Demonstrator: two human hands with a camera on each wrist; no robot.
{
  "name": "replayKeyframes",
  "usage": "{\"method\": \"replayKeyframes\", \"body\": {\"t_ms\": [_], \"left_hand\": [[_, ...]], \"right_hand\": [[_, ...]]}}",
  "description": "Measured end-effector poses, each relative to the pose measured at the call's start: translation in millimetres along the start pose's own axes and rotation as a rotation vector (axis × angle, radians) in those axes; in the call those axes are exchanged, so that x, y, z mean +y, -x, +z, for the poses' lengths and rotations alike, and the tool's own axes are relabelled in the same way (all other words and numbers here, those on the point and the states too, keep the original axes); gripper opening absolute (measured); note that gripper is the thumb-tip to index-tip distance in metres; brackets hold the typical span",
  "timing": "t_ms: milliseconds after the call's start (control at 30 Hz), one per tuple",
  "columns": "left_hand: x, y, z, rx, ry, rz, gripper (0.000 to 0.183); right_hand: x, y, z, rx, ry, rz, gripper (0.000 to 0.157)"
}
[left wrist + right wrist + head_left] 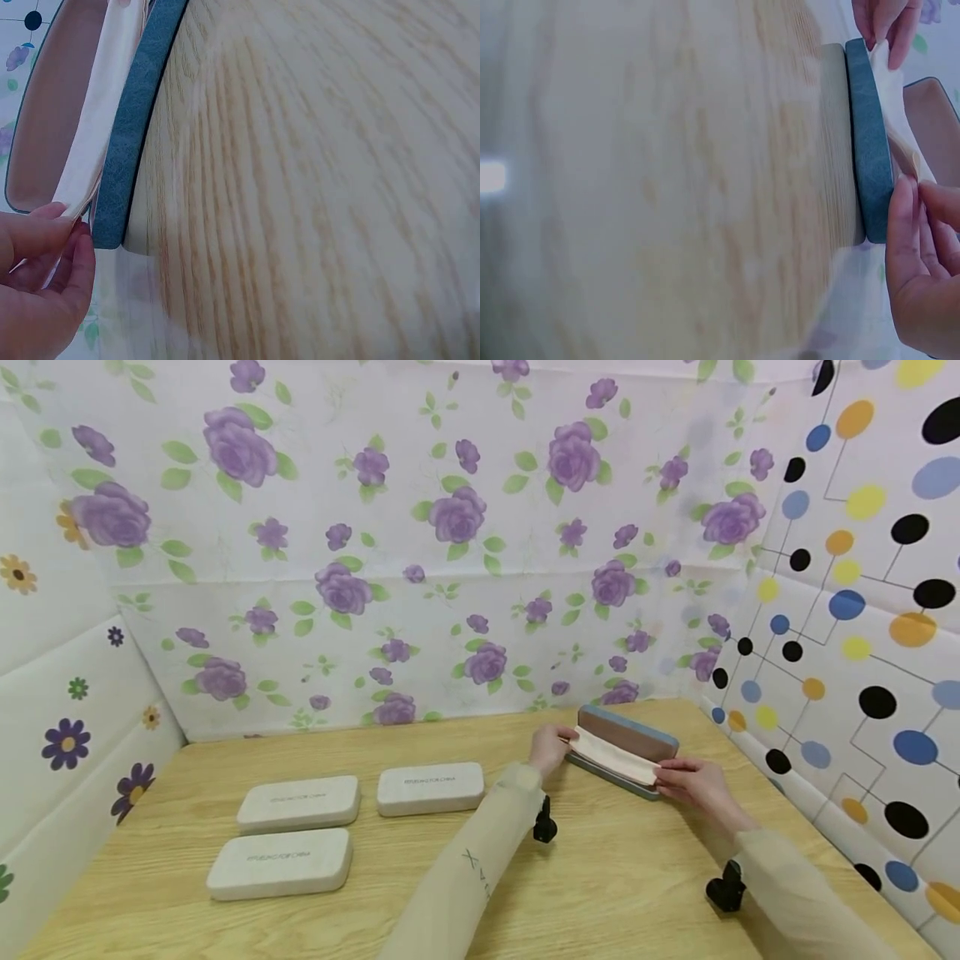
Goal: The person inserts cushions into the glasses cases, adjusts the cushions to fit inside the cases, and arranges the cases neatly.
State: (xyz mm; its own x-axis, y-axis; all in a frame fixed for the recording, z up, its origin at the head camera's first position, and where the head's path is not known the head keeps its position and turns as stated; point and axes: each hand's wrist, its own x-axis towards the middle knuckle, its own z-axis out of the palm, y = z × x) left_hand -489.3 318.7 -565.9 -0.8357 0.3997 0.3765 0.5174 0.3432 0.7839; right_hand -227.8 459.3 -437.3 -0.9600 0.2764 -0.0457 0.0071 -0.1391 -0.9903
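Note:
A blue-green glasses case (628, 733) with a brownish-pink lining lies open at the back right of the table, its lid raised toward the wall. Along its opening stretches a folded cream cloth (611, 758). My left hand (551, 748) pinches the cloth's left end between thumb and fingers, right at the case's end. At the other end my right hand (697, 785) pinches the cloth's right corner. In the right wrist view the cloth (889, 94) sags between both hands, over the front wall of the case (870, 142). The inside bottom of the case is hidden under the cloth.
Three closed off-white cases with printed lettering lie on the left of the table: one at the back (298, 802), one in front of it (280, 863), and one nearer the middle (431, 788). Patterned sheets (420, 635) stand behind and on both sides of the wooden table (585, 893).

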Motion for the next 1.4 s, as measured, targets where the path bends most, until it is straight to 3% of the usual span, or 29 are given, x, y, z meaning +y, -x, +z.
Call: {"method": "replayKeyframes", "body": {"t_ms": [200,300,333,400,433,500,567,600,633,733,800,833,900,967,1133,1200,1233,1300,1367,1400], "left_hand": [[16.0,9.3,-20.4,-0.039,0.026,0.013,0.028],[36.6,18.1,-37.9,-0.144,0.029,-0.087,0.027],[33.9,17.8,-36.9,-0.156,0.011,-0.071,0.027],[15.6,10.6,-26.1,-0.174,0.009,-0.047,0.027],[0.3,4.3,-16.9,-0.190,0.024,-0.050,0.026],[-37.6,-10.2,5.8,-0.183,0.069,0.012,0.025],[-49.3,-14.3,13.7,-0.188,0.085,0.008,0.024],[-44.4,-10.8,9.9,-0.190,0.100,0.012,0.024],[-27.9,-3.0,-0.9,-0.202,0.102,-0.018,0.024],[56.0,39.6,-54.2,-0.213,0.055,-0.082,0.025],[102.6,64.5,-85.9,-0.215,0.075,-0.106,0.025],[118.8,73.0,-96.7,-0.217,0.089,-0.128,0.024],[132.1,81.2,-106.1,-0.207,0.109,-0.128,0.024],[129.7,80.5,-105.0,-0.202,0.117,-0.120,0.025],[47.0,43.5,-53.7,-0.175,0.174,-0.038,0.031],[17.0,28.8,-34.9,-0.178,0.212,-0.058,0.034],[13.0,26.9,-31.6,-0.177,0.212,-0.070,0.036],[20.8,28.3,-35.9,-0.195,0.211,-0.132,0.040],[32.2,35.1,-45.4,-0.192,0.208,-0.111,0.042],[49.2,43.1,-58.1,-0.207,0.213,-0.138,0.043]], "right_hand": [[-4.6,-0.3,8.2,0.036,0.059,0.004,0.026],[-6.3,0.0,11.2,0.064,0.091,0.007,0.027],[-6.9,0.2,11.8,0.071,0.106,0.007,0.027],[-8.0,0.7,12.4,0.077,0.141,0.006,0.027],[-8.5,1.3,13.0,0.080,0.161,0.006,0.026],[-9.3,2.6,13.5,0.089,0.201,0.003,0.026],[-10.6,4.3,13.1,0.084,0.227,-0.005,0.028],[-11.1,5.1,12.9,0.086,0.231,-0.006,0.029],[-11.8,6.1,12.3,0.081,0.235,-0.006,0.029],[-13.9,8.7,11.0,0.070,0.241,-0.001,0.034],[-15.1,10.1,10.0,0.067,0.250,0.006,0.037],[-15.6,10.6,9.5,0.066,0.257,0.009,0.038],[-16.3,11.4,8.8,0.075,0.276,0.015,0.040],[-16.8,11.4,8.3,0.086,0.297,0.025,0.042],[-16.7,9.7,10.0,0.119,0.279,0.096,0.057],[-16.9,7.9,12.4,0.102,0.240,0.119,0.064],[-17.1,6.7,13.9,0.095,0.230,0.129,0.067],[-17.6,4.6,17.1,0.076,0.221,0.143,0.075],[-18.4,2.8,19.2,0.066,0.223,0.150,0.084],[-19.0,2.4,19.9,0.064,0.228,0.154,0.088]]}}
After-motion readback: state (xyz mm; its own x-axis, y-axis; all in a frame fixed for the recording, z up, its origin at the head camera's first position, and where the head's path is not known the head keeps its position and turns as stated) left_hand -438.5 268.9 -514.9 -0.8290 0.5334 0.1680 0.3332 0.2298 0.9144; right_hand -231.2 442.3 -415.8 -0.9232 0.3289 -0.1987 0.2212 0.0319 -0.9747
